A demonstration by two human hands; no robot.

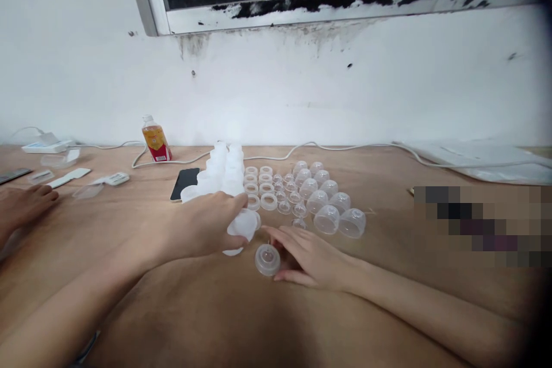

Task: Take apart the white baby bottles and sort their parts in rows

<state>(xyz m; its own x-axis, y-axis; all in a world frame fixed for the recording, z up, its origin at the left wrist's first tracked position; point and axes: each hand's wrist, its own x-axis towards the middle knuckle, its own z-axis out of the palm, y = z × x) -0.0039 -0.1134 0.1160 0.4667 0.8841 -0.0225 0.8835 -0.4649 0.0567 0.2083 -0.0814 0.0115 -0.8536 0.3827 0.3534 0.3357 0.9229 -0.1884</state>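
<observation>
My left hand (207,227) is closed around a whitish translucent baby bottle (242,227), lying tilted with its neck to the right. My right hand (308,256) has its thumb and fingers curved about a clear bottle nipple seated in a screw ring (267,260), its round side facing up at me. Just beyond my hands stand rows of white bottles (224,167), rings (268,202), clear nipples (294,196) and clear dome caps (326,219), several of each. One loose nipple (299,223) sits right behind my right fingers.
A dark phone (185,184) lies left of the bottles. Farther back stands a drink bottle (156,139), with a white cable (297,152) running along the wall. Another person's hand (30,207) is at the left, near small plastic pieces (114,179). Plastic sheeting (478,161) lies back right.
</observation>
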